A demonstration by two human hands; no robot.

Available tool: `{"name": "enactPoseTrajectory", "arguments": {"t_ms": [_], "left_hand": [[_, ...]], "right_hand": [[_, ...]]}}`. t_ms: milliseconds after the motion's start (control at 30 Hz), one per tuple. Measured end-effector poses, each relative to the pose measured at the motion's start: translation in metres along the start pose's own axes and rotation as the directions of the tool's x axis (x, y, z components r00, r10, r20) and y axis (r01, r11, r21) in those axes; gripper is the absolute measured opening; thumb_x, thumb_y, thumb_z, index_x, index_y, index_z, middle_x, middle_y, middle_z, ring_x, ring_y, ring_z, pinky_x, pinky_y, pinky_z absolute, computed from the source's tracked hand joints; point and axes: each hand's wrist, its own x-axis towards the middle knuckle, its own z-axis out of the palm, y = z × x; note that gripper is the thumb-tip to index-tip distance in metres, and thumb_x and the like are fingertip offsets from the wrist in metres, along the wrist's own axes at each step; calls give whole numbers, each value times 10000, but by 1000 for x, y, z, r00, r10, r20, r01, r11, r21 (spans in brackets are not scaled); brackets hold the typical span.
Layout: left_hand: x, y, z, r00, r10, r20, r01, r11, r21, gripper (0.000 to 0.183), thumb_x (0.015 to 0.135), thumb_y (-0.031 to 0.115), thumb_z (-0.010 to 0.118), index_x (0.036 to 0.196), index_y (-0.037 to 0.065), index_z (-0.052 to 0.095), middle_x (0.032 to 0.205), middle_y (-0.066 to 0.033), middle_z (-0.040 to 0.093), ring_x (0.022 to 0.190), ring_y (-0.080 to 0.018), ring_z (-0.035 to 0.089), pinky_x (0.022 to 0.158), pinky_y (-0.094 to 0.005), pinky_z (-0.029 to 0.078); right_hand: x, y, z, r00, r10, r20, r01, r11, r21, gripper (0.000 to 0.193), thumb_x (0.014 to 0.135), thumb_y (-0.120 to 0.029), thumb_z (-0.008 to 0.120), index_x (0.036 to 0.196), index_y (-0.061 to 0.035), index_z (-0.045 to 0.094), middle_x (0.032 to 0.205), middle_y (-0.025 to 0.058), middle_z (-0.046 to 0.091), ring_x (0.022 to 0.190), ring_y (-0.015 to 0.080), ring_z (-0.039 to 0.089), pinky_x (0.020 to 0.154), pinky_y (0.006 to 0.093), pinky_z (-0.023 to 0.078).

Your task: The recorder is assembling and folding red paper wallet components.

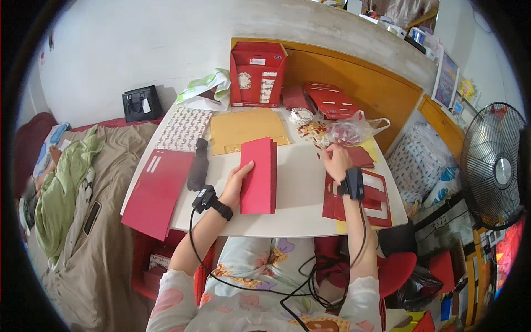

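Note:
My left hand [238,181] grips the left side of a folded red card piece [258,177], thumb on its front face. It stands tilted up above the white table [301,191]. My right hand [337,161] is at the right of the table with its fingers pinched together; what they hold, if anything, is too small to make out. Just beyond those fingers lies a scatter of small gold and red pieces [313,133]. A clear plastic bag [354,130] sits beside them. Below my right wrist rests a flat red card frame [333,203] with cut-out windows.
A tan envelope [243,124], a patterned sheet [185,128] and a large red card sheet [157,191] lie on the table's left half. A dark pouch [198,169] is near them. At the back stands a red box [258,74]. A fan [494,166] is at right.

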Motion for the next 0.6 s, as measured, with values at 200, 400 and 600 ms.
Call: {"name": "enactPoseTrajectory", "arguments": {"t_ms": [200, 400, 600], "left_hand": [[0, -3, 4, 1000, -14, -16, 14, 1000, 14, 284, 887, 253, 582, 1037, 13, 563, 934, -67, 642, 800, -128, 628, 709, -257, 514], [-1, -2, -3, 999, -23, -43, 24, 999, 36, 285, 888, 252, 583, 1042, 14, 555, 937, -63, 638, 799, -125, 623, 715, -253, 510], [-2, 0, 3, 998, -47, -46, 47, 999, 13, 285, 890, 249, 583, 1050, 15, 550, 943, -63, 639, 806, -121, 622, 722, -251, 507]], "right_hand": [[24, 47, 17, 969, 247, 29, -202, 850, -486, 651, 722, -467, 655, 1142, 17, 540, 1047, 237, 610, 930, 387, 605, 836, 444, 485], [35, 45, 24, 909, 363, 206, -228, 845, -484, 686, 731, -506, 631, 1172, 7, 522, 1072, 237, 601, 956, 372, 601, 832, 448, 486], [29, 60, 22, 954, 266, 139, -166, 853, -495, 701, 737, -522, 610, 1196, -4, 498, 1105, 216, 594, 980, 361, 595, 813, 446, 493]]}}
